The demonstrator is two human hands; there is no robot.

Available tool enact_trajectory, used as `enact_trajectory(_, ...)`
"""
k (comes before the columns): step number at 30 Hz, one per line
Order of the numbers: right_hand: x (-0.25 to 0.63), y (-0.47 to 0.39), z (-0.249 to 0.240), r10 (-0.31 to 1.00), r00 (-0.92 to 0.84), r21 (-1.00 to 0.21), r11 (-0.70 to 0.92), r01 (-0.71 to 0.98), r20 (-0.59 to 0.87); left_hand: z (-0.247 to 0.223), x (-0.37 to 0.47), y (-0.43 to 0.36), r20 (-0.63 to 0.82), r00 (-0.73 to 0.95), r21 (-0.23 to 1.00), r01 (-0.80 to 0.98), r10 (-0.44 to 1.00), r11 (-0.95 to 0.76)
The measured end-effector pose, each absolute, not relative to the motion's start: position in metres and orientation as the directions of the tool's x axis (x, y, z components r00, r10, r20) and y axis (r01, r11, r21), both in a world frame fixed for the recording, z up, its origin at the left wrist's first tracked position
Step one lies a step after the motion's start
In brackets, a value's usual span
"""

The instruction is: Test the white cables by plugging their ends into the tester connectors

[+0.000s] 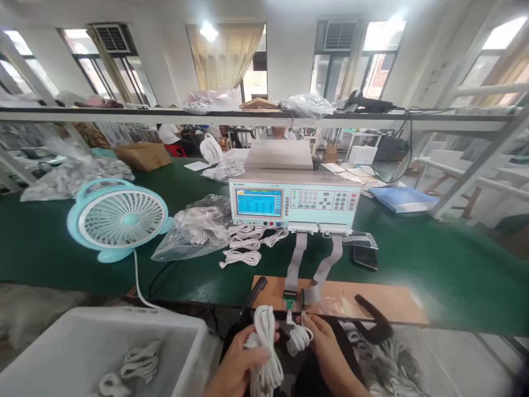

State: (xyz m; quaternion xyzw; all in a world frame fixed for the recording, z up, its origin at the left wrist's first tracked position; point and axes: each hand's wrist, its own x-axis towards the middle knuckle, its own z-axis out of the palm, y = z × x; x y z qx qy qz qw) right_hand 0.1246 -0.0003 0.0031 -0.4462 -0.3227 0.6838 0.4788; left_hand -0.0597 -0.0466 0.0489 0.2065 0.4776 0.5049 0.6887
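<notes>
The benchtop (438, 253) looks smooth and glossy, the fan (124, 218) plastic, the narrow board (372, 295) wooden, the carton (142, 156) matt cardboard.

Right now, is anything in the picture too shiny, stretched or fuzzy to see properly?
In the head view, glare whites out parts of the windows; in the head view, shine pales the green table, the side edges look stretched, and the small writing on the blue screen is too fuzzy to read.

Your one view comes from your head, facing forward and slightly down across the green counter (438, 259), with your hands (243, 358) close at the bottom edge and the windowed wall (289, 60) far behind.
</notes>
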Motion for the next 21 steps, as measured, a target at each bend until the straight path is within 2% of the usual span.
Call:
enact_trajectory(5, 0.122, 0.0, 0.006, 0.96, -0.141, -0.863, -0.281, -0.42, -0.244, 0.04, -0.014, -0.013, -0.397, 0.166, 0.748, -0.511, 0.903, 0.423)
enact_trajectory(10, 0.122, 0.0, 0.007, 0.968, -0.075, -0.873, -0.249, -0.42, -0.24, 0.032, -0.007, -0.02, -0.455, 0.063, 0.762, -0.488, 0.888, 0.425)
enact_trajectory(14, 0.12, -0.003, 0.007, 0.96, -0.092, -0.875, -0.278, -0.397, -0.263, 0.024, -0.005, -0.032, -0.488, 0.066, 0.736, -0.505, 0.87, 0.451)
enact_trajectory(17, 0.119, -0.017, 0.004, 0.961, -0.103, -0.899, -0.278, -0.339, -0.258, 0.014, -0.007, -0.043, -0.547, 0.096, 0.672, -0.543, 0.832, 0.504)
enact_trajectory(21, 0.156, -0.039, -0.003, 0.954, -0.129, -0.941, -0.291, -0.175, -0.271, 0.003, -0.006, -0.056, -0.644, 0.128, 0.634, -0.462, 0.754, 0.62)
